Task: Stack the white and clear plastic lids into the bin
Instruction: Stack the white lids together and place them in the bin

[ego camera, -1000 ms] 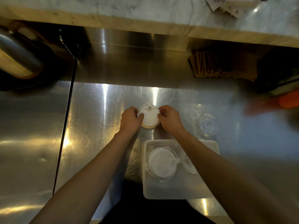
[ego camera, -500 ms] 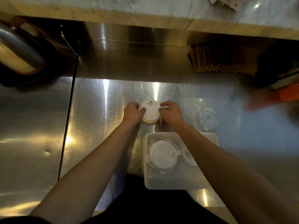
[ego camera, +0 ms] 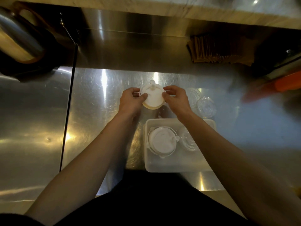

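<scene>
The bin (ego camera: pixel 164 165) sits at the near edge of the steel counter (ego camera: pixel 97 128), just in front of the person's body. Inside it a stack of white lids (ego camera: pixel 162 141) lies on the left and some clear lids (ego camera: pixel 189 141) on the right; the near part of the bin floor is bare. The right forearm crosses over the bin's far right corner. Beyond the bin, both hands grasp one white lid (ego camera: pixel 152 97) by its rim: the left hand (ego camera: pixel 130 101) on its left side, the right hand (ego camera: pixel 176 99) on its right. Two loose clear lids (ego camera: pixel 206 105) lie just right of the right hand. To the left, open counter reaches a dark seam (ego camera: pixel 68 103). Brown paper sleeves (ego camera: pixel 218 49) stand further back.
</scene>
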